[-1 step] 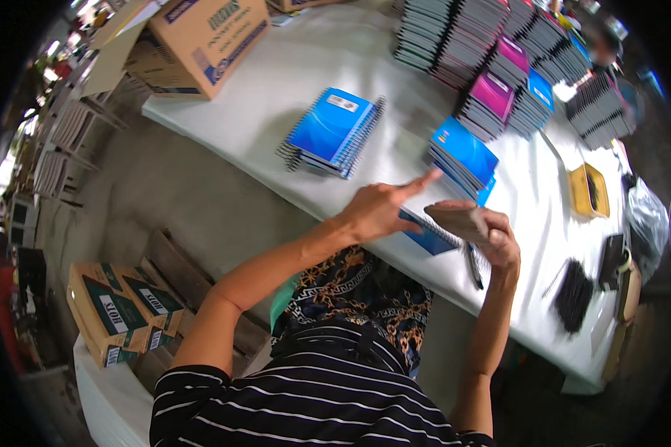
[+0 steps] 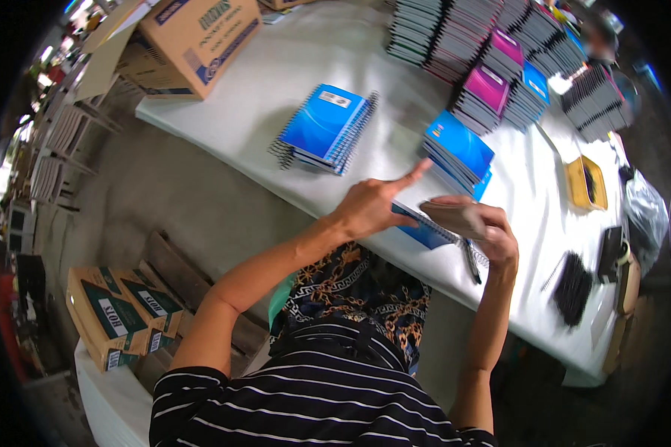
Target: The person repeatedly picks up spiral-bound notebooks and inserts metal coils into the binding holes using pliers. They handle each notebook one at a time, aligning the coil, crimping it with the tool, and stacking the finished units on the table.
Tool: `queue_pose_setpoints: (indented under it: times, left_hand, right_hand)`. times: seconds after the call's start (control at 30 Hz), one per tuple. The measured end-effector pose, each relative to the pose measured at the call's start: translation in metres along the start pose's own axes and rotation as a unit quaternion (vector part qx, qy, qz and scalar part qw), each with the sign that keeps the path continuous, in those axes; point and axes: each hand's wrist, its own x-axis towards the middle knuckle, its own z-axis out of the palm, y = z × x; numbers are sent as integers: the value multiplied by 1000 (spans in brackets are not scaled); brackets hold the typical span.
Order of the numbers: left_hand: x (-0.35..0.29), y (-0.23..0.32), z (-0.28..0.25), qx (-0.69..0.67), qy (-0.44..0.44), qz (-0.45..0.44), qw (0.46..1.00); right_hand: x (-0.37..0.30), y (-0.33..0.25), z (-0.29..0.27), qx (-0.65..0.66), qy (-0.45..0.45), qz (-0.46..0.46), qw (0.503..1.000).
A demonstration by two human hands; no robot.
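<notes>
A blue spiral notebook lies near the table's front edge, its coil side towards the stacks. My left hand is at its left end, index finger stretched out and thumb apart over the cover, holding nothing. Over the notebook's right end, my right hand grips a flat brownish block whose exact kind I cannot make out. Just below that hand is a slim black tool beside a loose wire coil. Beyond my hands, several blue notebooks are piled up.
Another blue notebook pile lies further left on the white table. Tall notebook stacks fill the far right. A yellow basket, black wire coils and a clear plastic bag are at right; a cardboard box stands far left.
The view has shifted slightly, so table items appear a little further up and left. My left index finger has moved slightly away from the block; the right hand keeps its hold.
</notes>
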Motion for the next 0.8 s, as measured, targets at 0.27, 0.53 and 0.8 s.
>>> queue_pose_setpoints:
  times: [0.27,0.53,0.8]
  left_hand:
    - [-12,-7,21,-187,88,-13,978]
    - [-10,-17,20,-216,77,1,973]
    - [-13,-9,17,-245,47,-92,964]
  right_hand:
    - [-8,8,-6,-108,23,72,991]
    - [6,8,-6,-117,28,101,988]
    - [16,-2,4,-219,53,148,963]
